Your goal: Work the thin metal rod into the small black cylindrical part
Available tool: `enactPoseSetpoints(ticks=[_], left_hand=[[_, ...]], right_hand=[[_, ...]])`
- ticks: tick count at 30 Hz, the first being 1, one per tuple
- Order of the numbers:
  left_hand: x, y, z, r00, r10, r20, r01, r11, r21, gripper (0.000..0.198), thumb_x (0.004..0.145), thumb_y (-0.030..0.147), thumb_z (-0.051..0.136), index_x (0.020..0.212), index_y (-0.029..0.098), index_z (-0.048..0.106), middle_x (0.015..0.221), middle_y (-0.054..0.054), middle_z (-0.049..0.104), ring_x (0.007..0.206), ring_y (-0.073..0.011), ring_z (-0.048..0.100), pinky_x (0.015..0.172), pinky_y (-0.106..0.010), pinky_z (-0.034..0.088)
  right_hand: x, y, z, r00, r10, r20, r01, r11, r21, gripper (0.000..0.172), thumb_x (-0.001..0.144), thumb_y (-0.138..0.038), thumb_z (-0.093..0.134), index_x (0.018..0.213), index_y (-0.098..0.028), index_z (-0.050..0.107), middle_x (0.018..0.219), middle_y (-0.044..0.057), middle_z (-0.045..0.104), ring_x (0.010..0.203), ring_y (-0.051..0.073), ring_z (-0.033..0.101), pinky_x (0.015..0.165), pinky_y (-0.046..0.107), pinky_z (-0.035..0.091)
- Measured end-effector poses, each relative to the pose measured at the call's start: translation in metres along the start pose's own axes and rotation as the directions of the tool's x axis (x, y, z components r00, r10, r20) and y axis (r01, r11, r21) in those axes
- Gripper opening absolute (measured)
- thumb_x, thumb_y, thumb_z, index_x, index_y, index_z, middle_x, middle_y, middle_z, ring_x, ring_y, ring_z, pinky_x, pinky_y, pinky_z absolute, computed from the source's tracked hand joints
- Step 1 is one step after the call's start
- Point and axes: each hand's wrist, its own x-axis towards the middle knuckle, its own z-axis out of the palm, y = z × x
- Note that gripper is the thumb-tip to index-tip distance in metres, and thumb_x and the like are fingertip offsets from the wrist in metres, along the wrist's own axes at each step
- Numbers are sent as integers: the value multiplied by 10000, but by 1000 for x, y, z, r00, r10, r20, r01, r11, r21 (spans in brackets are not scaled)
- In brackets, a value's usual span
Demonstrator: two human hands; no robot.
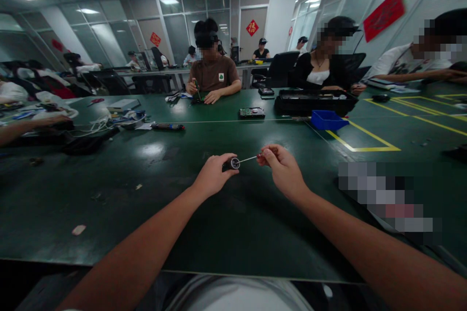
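Observation:
My left hand (pixel 212 175) is closed round a small dark cylinder (pixel 234 163) with a pale metal ring at its end, which faces right. In my right hand (pixel 282 167) is a screwdriver (pixel 248 159), gripped by its reddish handle. Its thin metal shaft points left, and the tip reaches the ringed end of the cylinder. Whether the tip sits inside or only against it is too small to tell. Both hands are held above the green table (pixel 233 233).
Ahead lie a hard drive (pixel 251 112), a long black casing (pixel 315 102) and a blue bin (pixel 328 120). A dark pen-like tool (pixel 168 127) and tangled cables (pixel 98 124) are at left. A person in a brown shirt (pixel 213 75) works opposite; others sit at right.

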Motion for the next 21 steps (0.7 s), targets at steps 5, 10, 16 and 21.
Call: enactPoseSetpoints(ticks=[5, 10, 16, 21], left_hand=[[0, -4, 1, 998, 59, 12, -59, 998, -6, 351, 845, 250, 752, 1193, 255, 710, 1164, -41, 741, 1065, -256, 645, 962, -413, 460], [0, -7, 0, 998, 57, 11, -57, 998, -12, 334, 870, 292, 725, 1203, 279, 709, 1149, -23, 745, 1030, -253, 657, 936, -403, 461], [0, -11, 2, 997, 77, 26, -77, 997, -21, 301, 874, 276, 716, 1175, 290, 714, 1129, -10, 748, 1047, -247, 650, 951, -393, 451], [0, -15, 4, 995, 90, 34, -89, 996, -3, 276, 872, 295, 714, 1148, 298, 715, 1100, -7, 743, 1022, -243, 632, 891, -371, 458]], right_hand=[[0, -8, -1, 1000, 14, -11, -14, 998, -60, 308, 885, -518, 613, 909, -211, 632, 798, 43, 698, 728, 195, 663, 711, 359, 542], [-2, -20, -6, 1000, 14, -21, -20, 948, -319, 397, 864, -567, 643, 730, -193, 659, 563, 6, 622, 510, 146, 546, 515, 285, 405], [-7, -27, -5, 1000, -29, 11, 31, 928, -372, 348, 853, -516, 679, 707, -203, 638, 552, -9, 618, 481, 137, 538, 480, 273, 372], [-8, -25, -5, 990, -86, 115, 122, 924, -361, 221, 887, -420, 637, 887, -206, 689, 668, 2, 670, 587, 165, 627, 556, 291, 447]])
